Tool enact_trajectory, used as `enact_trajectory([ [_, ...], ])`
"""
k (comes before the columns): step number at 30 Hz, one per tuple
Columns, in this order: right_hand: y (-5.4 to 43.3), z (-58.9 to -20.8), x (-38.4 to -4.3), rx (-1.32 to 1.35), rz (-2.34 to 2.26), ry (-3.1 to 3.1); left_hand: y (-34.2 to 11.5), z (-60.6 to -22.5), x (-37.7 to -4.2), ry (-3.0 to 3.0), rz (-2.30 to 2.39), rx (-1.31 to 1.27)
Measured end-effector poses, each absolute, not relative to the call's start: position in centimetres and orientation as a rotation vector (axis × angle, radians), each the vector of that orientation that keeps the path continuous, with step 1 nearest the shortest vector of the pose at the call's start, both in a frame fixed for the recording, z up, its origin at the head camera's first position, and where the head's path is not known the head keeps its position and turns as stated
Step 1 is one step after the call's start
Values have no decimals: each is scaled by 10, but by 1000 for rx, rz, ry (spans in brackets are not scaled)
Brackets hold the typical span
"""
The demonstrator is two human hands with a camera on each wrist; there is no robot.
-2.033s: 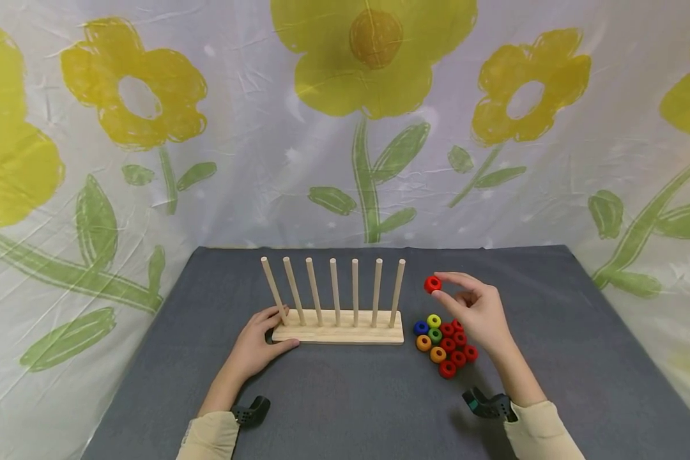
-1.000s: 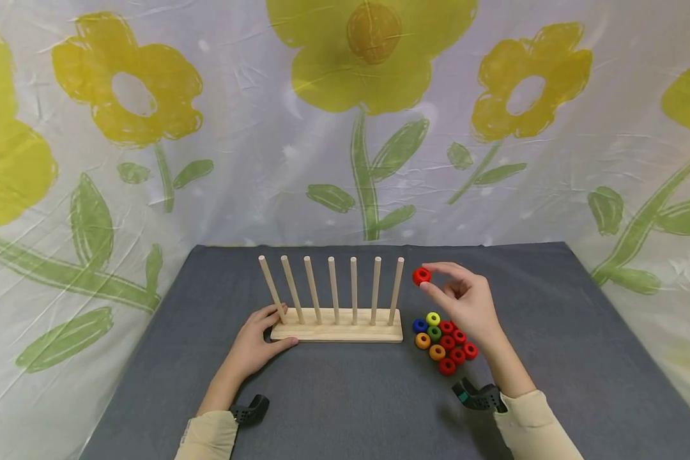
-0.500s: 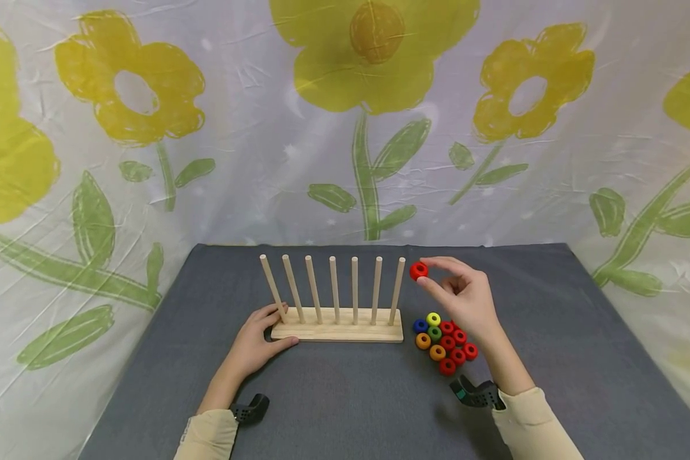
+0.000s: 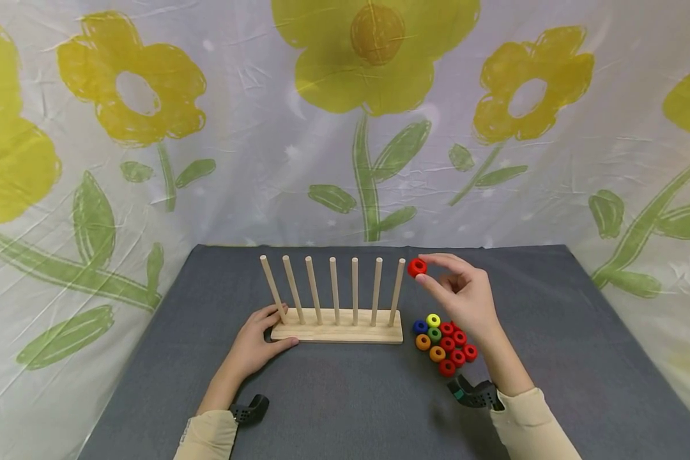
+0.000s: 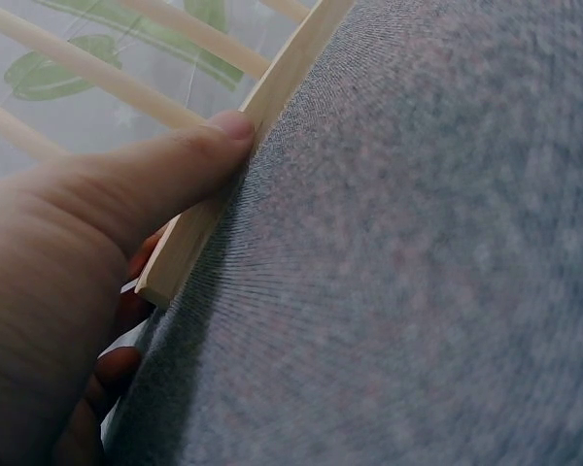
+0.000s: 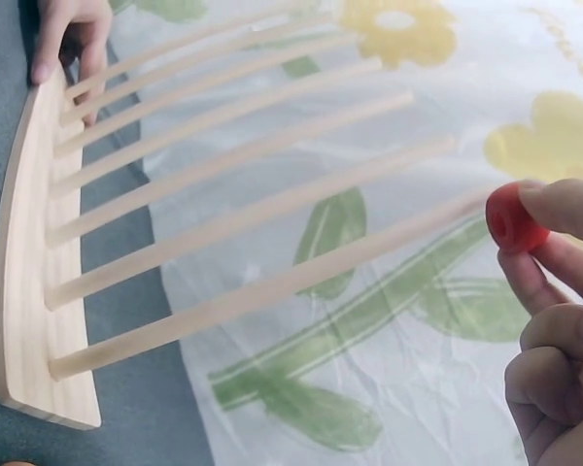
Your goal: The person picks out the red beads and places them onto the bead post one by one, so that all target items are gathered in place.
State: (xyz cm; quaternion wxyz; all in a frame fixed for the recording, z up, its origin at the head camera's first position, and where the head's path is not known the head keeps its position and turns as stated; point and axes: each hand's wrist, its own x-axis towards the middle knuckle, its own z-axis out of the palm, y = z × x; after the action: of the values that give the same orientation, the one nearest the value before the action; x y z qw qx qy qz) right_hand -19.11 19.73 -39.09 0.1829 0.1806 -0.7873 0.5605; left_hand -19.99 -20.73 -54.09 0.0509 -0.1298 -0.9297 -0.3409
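My right hand (image 4: 464, 292) pinches a red ring-shaped bead (image 4: 417, 268) between thumb and fingers. In the head view the bead is beside the top of the rightmost peg (image 4: 398, 291); in the right wrist view the bead (image 6: 513, 219) overlaps that peg's tip. The pegs stand in a row on a pale wooden base (image 4: 339, 334) and carry nothing. My left hand (image 4: 257, 342) grips the base's left end, its thumb along the front edge, as the left wrist view shows on the base (image 5: 189, 243); its other fingers are partly hidden behind.
Right of the base lie more ring beads on the dark grey cloth (image 4: 345, 402): several red beads (image 4: 448, 344), a blue bead (image 4: 420, 326), a yellow bead (image 4: 433, 320), a green bead (image 4: 434, 334) and two orange beads (image 4: 437, 353). A flower-printed curtain (image 4: 253, 179) hangs behind.
My right hand has carried the red bead left and slightly up, from above the loose beads to beside the rightmost peg's top. The left hand keeps its grip on the base.
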Motion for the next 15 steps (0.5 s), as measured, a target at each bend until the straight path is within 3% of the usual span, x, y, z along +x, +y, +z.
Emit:
enact_trajectory([
  [15,190,-382,-193,522,1548,-2212,-207,-539,-200,-2853,-1039,-373],
])
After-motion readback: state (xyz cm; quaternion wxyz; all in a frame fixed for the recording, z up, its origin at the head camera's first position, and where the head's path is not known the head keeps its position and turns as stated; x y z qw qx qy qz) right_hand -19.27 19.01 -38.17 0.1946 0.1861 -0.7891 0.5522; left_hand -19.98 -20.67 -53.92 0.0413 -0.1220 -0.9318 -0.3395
